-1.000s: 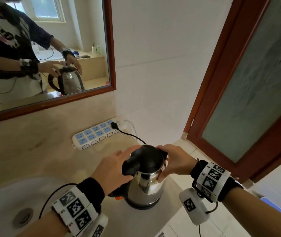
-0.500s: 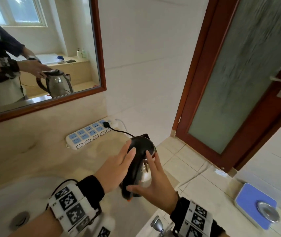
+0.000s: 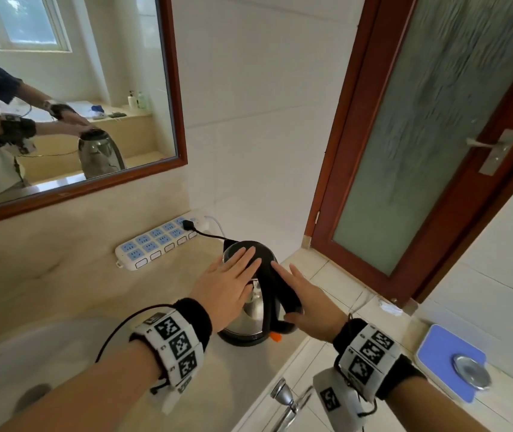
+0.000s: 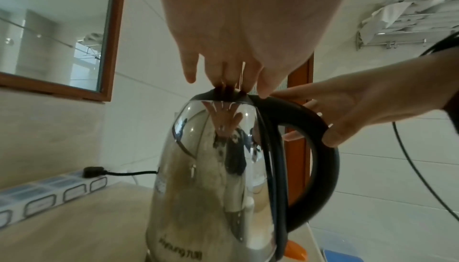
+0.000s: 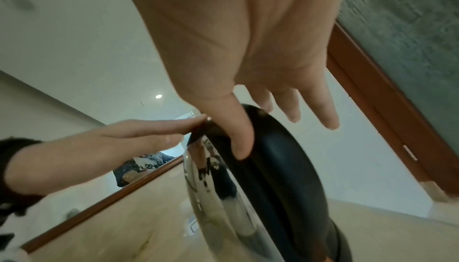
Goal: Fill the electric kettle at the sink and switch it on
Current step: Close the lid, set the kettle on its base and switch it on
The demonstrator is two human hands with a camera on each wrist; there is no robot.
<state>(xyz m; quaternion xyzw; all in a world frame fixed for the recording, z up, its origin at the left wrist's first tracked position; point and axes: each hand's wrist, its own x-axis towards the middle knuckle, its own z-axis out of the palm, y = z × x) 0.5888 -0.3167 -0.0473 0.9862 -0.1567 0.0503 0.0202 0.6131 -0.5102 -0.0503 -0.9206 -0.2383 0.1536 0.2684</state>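
Note:
A steel electric kettle (image 3: 253,310) with a black lid and handle stands on its base (image 3: 239,338) on the beige counter, near the front right corner. My left hand (image 3: 227,285) lies flat on the lid with straight fingers, as the left wrist view shows from the kettle's side (image 4: 211,178). My right hand (image 3: 308,297) straddles the black handle (image 5: 278,158): the thumb rests on it and the fingers stretch out straight past it. An orange switch (image 3: 275,337) sticks out below the handle. The sink basin (image 3: 15,369) lies at the lower left.
A white and blue power strip (image 3: 155,247) lies against the back wall with the kettle's black plug (image 3: 188,225) in it. A mirror (image 3: 61,88) hangs above. A chrome fixture (image 3: 283,394) sits below the counter's edge. A blue scale (image 3: 448,363) and a glass door (image 3: 436,135) are to the right.
The kettle has been turned so its handle now points front right. My right hand moved from the lid's rim to the handle, and my left hand flattened onto the lid.

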